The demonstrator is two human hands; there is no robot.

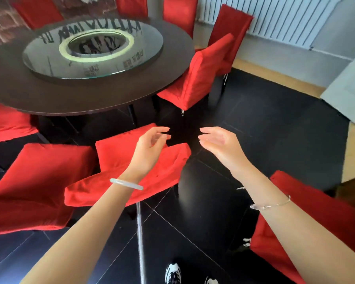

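Sneakers (173, 274) stand on the black tiled floor (254, 119) at the bottom edge, and above them two bare forearms stretch forward, a pale bangle (126, 184) on the left wrist and a thin bracelet (275, 203) on the right. The left grip (152, 144), fingers loosely curled and holding nothing, hangs over the back of the nearest red-covered chair (111, 158), while the right grip (217, 142), equally loose and empty, hovers just beside it above bare floor. Beyond stands the round dark surface (111, 95) with its glass turntable (143, 56).
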